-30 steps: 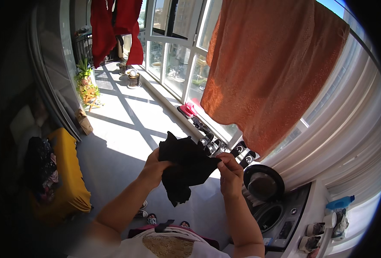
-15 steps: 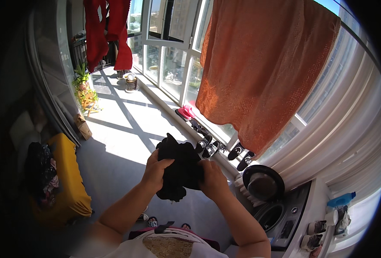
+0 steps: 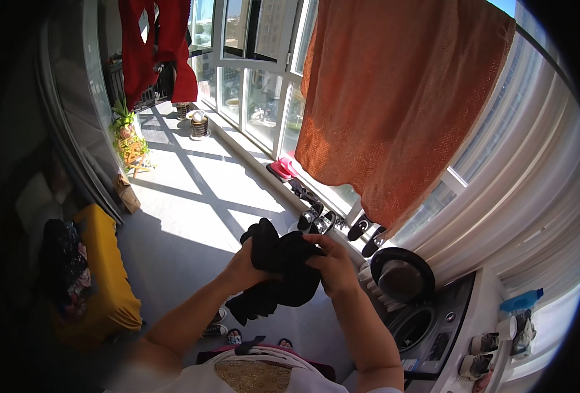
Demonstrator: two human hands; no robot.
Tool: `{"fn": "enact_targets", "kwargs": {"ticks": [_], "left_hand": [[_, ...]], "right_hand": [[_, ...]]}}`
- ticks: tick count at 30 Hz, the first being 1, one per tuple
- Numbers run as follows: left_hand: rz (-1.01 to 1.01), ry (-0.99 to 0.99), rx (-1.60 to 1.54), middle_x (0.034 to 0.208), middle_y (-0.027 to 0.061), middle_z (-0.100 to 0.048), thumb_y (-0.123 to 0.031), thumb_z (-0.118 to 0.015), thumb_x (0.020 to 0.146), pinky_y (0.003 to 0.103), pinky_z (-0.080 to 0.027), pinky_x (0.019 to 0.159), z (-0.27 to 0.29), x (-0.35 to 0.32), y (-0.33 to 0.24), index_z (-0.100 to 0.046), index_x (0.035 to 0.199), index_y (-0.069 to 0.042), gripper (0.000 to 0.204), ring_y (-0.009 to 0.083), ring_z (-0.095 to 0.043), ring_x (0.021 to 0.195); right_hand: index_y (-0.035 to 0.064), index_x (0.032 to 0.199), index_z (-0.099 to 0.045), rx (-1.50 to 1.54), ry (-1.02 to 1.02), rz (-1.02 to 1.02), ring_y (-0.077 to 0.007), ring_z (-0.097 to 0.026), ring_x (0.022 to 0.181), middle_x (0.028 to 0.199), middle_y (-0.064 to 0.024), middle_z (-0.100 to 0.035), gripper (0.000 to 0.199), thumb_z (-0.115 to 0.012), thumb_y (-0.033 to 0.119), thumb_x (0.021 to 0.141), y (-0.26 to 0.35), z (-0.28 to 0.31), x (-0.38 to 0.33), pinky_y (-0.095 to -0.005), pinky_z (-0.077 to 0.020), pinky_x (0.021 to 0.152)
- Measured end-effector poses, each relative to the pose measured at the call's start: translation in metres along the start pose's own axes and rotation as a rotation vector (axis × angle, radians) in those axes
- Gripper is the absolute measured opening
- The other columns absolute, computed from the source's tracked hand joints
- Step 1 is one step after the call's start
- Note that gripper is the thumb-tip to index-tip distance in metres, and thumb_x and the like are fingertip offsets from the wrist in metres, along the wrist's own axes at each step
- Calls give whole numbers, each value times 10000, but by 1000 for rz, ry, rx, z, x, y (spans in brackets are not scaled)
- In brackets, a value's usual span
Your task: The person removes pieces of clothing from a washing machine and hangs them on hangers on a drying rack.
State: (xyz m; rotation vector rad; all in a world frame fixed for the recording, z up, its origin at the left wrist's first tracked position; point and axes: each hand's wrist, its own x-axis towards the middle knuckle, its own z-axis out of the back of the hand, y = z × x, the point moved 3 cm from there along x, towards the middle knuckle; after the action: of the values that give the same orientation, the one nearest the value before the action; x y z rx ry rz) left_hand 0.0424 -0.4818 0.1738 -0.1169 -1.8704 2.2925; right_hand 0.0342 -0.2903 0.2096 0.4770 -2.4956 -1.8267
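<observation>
A bunched black garment [image 3: 287, 265] hangs in front of me, held up between both hands; its exact kind is hidden by the folds. My left hand [image 3: 241, 268] is closed on its left side, the fingers partly covered by the cloth. On the opposite side my right hand [image 3: 331, 262] pinches the upper right edge, thumb and fingers on the fabric. A loose part of the garment droops below, toward the lower left. Past my right forearm stands a front-loading washing machine [image 3: 431, 334], its round door [image 3: 402, 275] swung wide.
A yellow-covered stand [image 3: 110, 275] on the left bears a heap of dark clothes [image 3: 62, 262]. Slippers [image 3: 316, 217] line the window ledge. An orange cloth [image 3: 395, 118] and red garments [image 3: 156, 59] hang above. Sneakers [image 3: 480, 363] and a blue bottle [image 3: 522, 301] sit on the right counter.
Both hands have regripped and turned the black garment. Its loose part now hangs farther to the lower left, and my right hand has moved slightly up and right.
</observation>
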Motion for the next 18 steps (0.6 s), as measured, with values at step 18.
{"fn": "enact_targets", "kwargs": {"ticks": [18], "left_hand": [[222, -190, -968, 950, 137, -634, -7, -541, 800, 327, -556, 748, 2, 12, -12, -566, 1034, 28, 238, 214, -653, 825]], "right_hand": [[105, 1192, -458, -1264, -62, 456, -299, -543, 927, 979, -115, -533, 651, -765, 106, 617, 8, 6, -13, -381, -459, 784]]}}
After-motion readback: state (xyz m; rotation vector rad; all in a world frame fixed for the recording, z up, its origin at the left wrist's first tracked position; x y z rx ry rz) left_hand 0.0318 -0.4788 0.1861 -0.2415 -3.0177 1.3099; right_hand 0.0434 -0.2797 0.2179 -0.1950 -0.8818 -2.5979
